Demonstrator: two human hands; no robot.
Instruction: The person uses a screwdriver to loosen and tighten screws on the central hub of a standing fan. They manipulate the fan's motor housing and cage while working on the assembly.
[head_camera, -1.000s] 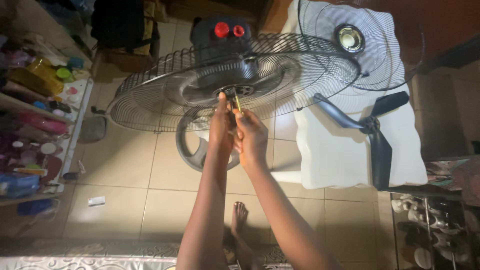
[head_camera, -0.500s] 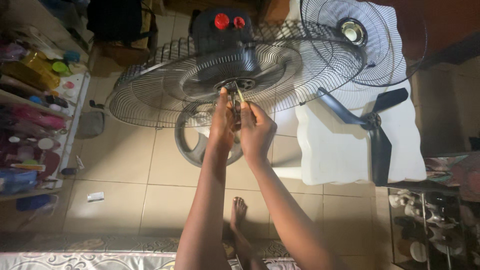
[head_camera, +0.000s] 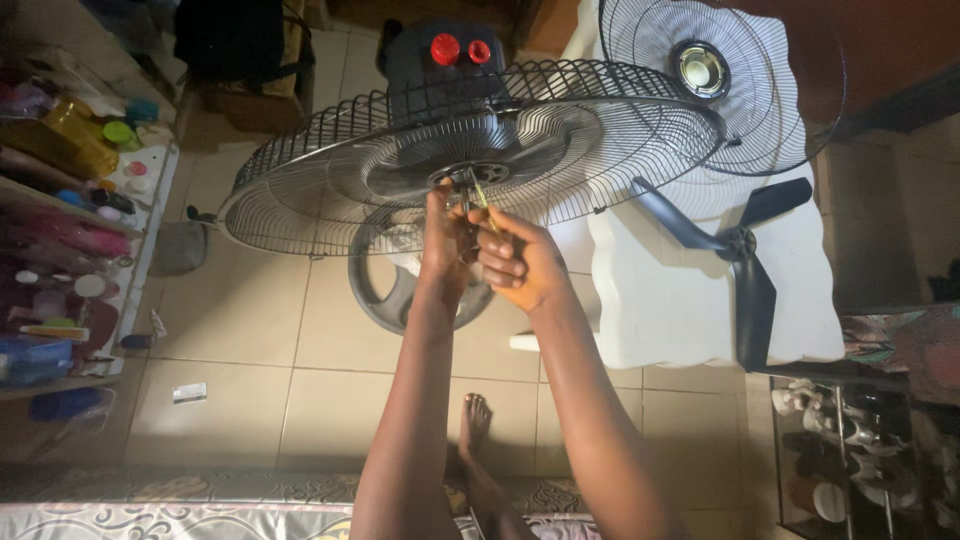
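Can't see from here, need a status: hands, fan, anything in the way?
Left hand at the rear fan guard hub. Right hand gripping a screwdriver there. Fan blade off, on white table. Nothing blocking.

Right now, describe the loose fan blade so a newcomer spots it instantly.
Find the white plastic table right of the black wire rear fan guard. The dark three-bladed propeller lies flat on it, below the detached round front grille; it alone is solid, not wire.

Your tiled floor carries the round fan base; the white table carries the blade.
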